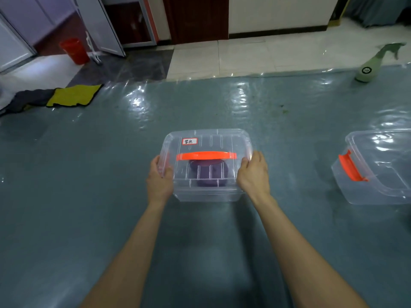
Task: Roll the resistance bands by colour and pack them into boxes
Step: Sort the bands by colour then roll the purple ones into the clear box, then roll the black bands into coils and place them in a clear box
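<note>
at the middle of the grey-blue mat sits a lidded clear box with an orange handle and a small white label on top. a rolled purple band lies inside it. the left hand grips the box's left edge, fingers curled over the lid rim; the right hand grips the right edge likewise. a second clear box stands well apart to the right, and a yellow cloth lies far left.

Grey-blue surface under glossy film. On it: lidded clear box centre, second clear box right edge, yellow cloth beside dark cloth far left, pale bottle far right.
</note>
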The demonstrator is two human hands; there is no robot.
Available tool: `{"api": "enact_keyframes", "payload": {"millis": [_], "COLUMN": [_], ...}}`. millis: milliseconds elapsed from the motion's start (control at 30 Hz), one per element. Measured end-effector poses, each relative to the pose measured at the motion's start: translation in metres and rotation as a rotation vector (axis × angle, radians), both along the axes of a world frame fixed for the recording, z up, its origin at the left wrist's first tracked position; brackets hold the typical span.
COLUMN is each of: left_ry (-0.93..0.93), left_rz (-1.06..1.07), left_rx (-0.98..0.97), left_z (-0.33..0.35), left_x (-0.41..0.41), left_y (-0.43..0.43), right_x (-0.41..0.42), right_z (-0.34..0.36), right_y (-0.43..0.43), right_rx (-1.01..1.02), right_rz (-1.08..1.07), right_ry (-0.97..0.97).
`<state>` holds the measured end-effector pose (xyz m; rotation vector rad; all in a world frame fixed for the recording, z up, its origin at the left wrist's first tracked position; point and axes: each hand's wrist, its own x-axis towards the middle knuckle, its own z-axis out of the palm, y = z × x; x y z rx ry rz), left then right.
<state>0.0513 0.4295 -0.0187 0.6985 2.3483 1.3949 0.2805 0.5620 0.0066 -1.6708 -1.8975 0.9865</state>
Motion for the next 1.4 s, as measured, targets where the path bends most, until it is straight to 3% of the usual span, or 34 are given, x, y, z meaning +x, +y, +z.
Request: {"api": "enact_keyframes", "payload": {"millis": [267,433,567,667,900,1167,1267,1400], "left_ry": [-0.014,-0.273,-0.115,0.084,0.248,0.297,0.335,0.514], "left_rz": [0.037,0.211,0.240,0.246,0.235,0.162,0.074,-0.198], "left_rx": [0.050,0.048,0.137,0.121,0.112,0.037,-0.093,-0.444], "left_z": [-0.017,-0.019,-0.011,-0.004,0.005,0.008,0.020,0.039], "left_x": [0.006,0.008,0.021,0.027,0.037,0.037,0.034,0.022], "left_y": [-0.008,-0.002,-0.003,-0.003,-0.004,-0.006,-0.010,-0.028], "right_x": [0.007,0.008,0.007,0.006,0.008,0.004,0.007,0.024], "right_z": [-0.015,-0.021,-0.020,-0.017,-0.014,-0.007,0.003,0.031], "right_y": [-0.013,-0.012,-0.019,-0.025,-0.024,-0.027,-0.027,-0.029], "right_rx": [-0.025,-0.241,-0.014,0.167,0.281,0.299,0.301,0.317], "right_rz": [-0.073,-0.300,-0.291,-0.231,-0.136,-0.101,-0.031,0.211], "right_ry": [0.149,0.324,0.383,0.333,0.165,0.096,-0.066,-0.425]}}
